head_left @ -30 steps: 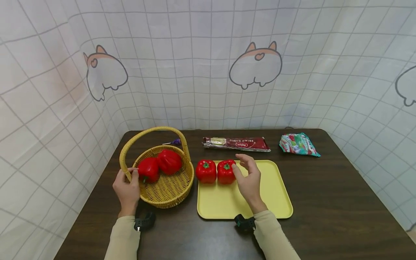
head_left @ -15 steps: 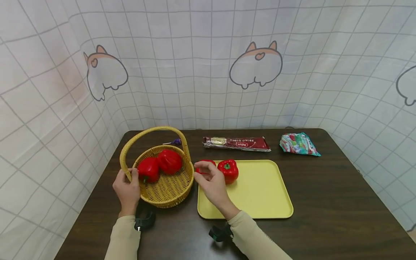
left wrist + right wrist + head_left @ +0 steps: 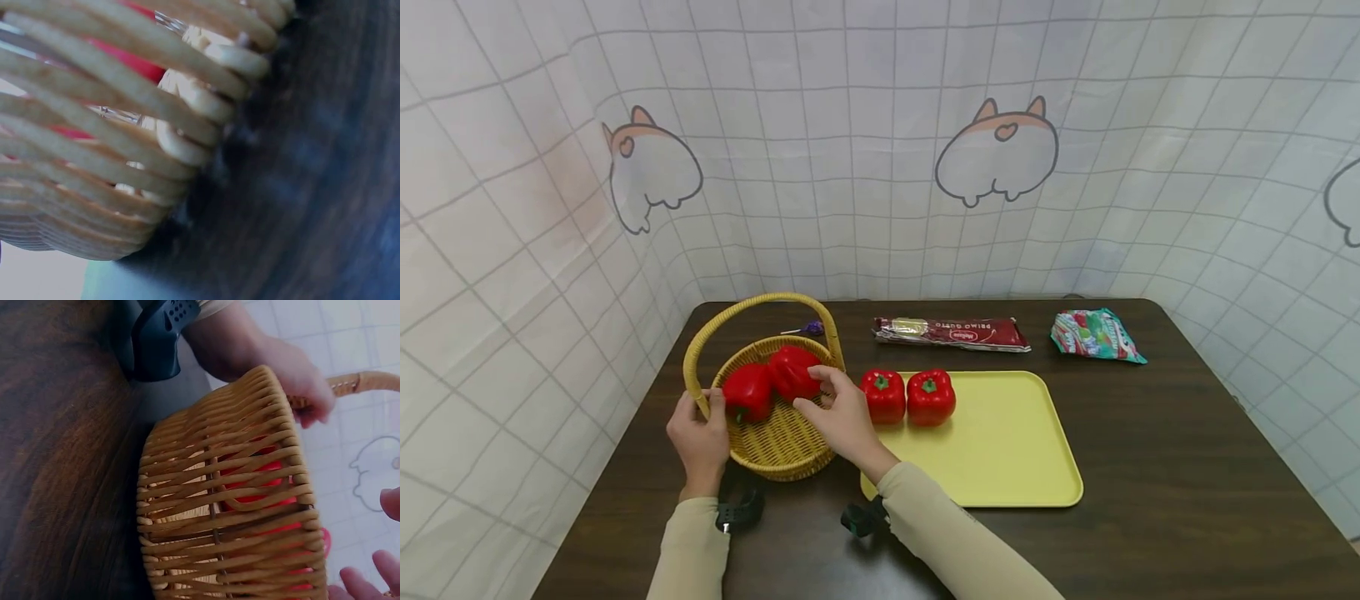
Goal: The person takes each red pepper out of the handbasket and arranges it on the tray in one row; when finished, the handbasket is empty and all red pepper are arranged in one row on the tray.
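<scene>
A yellow wicker basket [image 3: 778,454] stands at the left with two red bell peppers inside, one pepper [image 3: 747,393] near the left side and another pepper [image 3: 792,372] behind it. My left hand [image 3: 700,437] grips the base of the basket's handle at the left rim. Over the right rim reaches my right hand [image 3: 846,417], its thumb and fingers spread apart close to the back pepper; whether they touch it I cannot tell. The right wrist view shows the basket's woven wall [image 3: 231,500] with red behind it. Woven strands [image 3: 125,125] fill much of the left wrist view.
Right of the basket lies a yellow tray [image 3: 1007,442] bearing two upright red bell peppers, the left one [image 3: 882,397] and the right one [image 3: 931,398]. Behind are a dark red packet [image 3: 955,333], a teal candy bag [image 3: 1097,335] and a purple lollipop [image 3: 812,328].
My right hand has moved left from beside the tray's right pepper, across the left one, to above the basket. The left hand keeps its grip. The peppers have stayed put.
</scene>
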`<state>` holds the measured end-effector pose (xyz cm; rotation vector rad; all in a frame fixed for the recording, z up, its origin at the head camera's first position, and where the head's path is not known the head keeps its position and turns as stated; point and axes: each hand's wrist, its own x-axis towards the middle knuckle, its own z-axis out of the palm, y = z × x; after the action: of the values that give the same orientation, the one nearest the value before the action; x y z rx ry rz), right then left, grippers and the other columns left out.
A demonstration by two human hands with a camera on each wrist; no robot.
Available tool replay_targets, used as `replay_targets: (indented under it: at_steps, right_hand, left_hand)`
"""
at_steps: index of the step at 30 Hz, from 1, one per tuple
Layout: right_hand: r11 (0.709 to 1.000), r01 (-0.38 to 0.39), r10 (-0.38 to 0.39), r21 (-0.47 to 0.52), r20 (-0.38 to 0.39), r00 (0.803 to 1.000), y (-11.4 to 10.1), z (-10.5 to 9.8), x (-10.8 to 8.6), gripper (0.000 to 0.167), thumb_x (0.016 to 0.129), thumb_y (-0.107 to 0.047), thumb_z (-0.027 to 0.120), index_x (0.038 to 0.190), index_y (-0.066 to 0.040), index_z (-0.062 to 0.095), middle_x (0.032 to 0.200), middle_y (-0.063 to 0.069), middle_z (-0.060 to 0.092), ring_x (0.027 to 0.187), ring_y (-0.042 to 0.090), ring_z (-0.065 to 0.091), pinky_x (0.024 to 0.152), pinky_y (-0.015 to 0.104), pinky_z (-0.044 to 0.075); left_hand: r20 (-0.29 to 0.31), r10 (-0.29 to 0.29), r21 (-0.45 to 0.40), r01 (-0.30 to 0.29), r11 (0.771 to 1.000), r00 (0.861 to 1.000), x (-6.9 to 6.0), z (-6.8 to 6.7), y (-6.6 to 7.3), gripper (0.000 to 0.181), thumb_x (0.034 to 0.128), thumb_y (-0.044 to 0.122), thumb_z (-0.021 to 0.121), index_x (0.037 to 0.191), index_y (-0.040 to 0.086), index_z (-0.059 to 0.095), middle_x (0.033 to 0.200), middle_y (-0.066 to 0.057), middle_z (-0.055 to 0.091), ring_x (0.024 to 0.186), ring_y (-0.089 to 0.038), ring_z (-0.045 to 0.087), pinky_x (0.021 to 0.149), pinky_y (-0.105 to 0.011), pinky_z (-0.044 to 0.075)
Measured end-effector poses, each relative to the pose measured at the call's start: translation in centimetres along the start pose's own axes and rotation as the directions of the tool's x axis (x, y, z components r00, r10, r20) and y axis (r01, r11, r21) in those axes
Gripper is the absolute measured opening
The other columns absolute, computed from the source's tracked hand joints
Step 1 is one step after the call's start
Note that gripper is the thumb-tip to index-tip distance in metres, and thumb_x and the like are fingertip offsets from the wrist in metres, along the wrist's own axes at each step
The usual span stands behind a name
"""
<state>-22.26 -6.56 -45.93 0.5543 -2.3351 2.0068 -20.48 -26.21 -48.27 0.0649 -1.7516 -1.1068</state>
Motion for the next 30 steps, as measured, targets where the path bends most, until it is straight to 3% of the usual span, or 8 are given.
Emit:
replay_targets:
  at_steps: [8, 12, 18, 22, 30]
  right_hand:
    - [0.977, -0.049, 0.040, -0.206, -0.051, 0.998, 0.4, 1.6, 1.9, 0.060, 0.087, -0.024, 0.071, 0.141, -0.010, 0.050, 0.140, 0.006, 0.053, 0.120, 0.026, 0.054, 0.097, 0.043, 0.047]
    - [0.960, -0.074, 0.057, -0.270, -0.071, 0.996, 0.8, 2.2, 2.6, 0.065, 0.085, -0.025, 0.073, 0.143, -0.011, 0.047, 0.142, 0.005, 0.051, 0.119, 0.025, 0.054, 0.096, 0.043, 0.048]
    - [0.958, -0.129, 0.114, -0.257, -0.070, 0.991, 1.0, 2.8, 2.9, 0.067, 0.086, -0.025, 0.072, 0.145, -0.010, 0.044, 0.142, 0.007, 0.051, 0.120, 0.026, 0.053, 0.096, 0.045, 0.047]
    - [0.956, -0.158, 0.137, -0.246, -0.101, 0.985, 1.1, 3.1, 3.0, 0.062, 0.085, -0.023, 0.073, 0.140, -0.011, 0.047, 0.135, 0.007, 0.053, 0.117, 0.025, 0.052, 0.095, 0.045, 0.047]
    - [0.960, -0.129, 0.100, -0.250, -0.125, 0.987, 1.1, 3.2, 3.0, 0.053, 0.085, -0.019, 0.073, 0.132, -0.010, 0.052, 0.123, 0.008, 0.055, 0.114, 0.024, 0.052, 0.095, 0.046, 0.045]
  left_hand:
    - [-0.002, -0.020, 0.008, 0.020, 1.000, 1.000, -0.2, 0.1, 0.0, 0.012, 0.0880, -0.004, 0.063, 0.081, -0.013, 0.062, 0.071, -0.018, 0.055, 0.065, -0.001, 0.042, 0.060, -0.015, 0.030]
    - [-0.003, -0.009, 0.013, 0.009, 1.000, 1.000, -0.4, 0.5, -1.7, 0.011, 0.0878, -0.003, 0.064, 0.081, -0.012, 0.063, 0.072, -0.017, 0.056, 0.065, -0.002, 0.042, 0.061, -0.014, 0.030]
    - [0.006, -0.004, 0.031, 0.004, 1.000, 1.000, -0.6, 0.5, -4.2, 0.005, 0.0837, -0.006, 0.068, 0.080, -0.006, 0.066, 0.072, -0.003, 0.056, 0.064, -0.003, 0.043, 0.059, -0.017, 0.032]
    - [0.013, -0.001, 0.029, 0.001, 1.000, 1.000, -0.5, 0.4, -4.5, 0.004, 0.0841, -0.004, 0.069, 0.081, -0.004, 0.067, 0.073, -0.001, 0.057, 0.064, -0.004, 0.045, 0.059, -0.018, 0.033]
    - [0.008, -0.009, 0.032, 0.009, 0.999, 1.000, -0.3, 0.2, -4.3, 0.004, 0.0848, -0.002, 0.069, 0.081, -0.003, 0.068, 0.072, -0.005, 0.057, 0.064, -0.004, 0.043, 0.059, -0.018, 0.033]
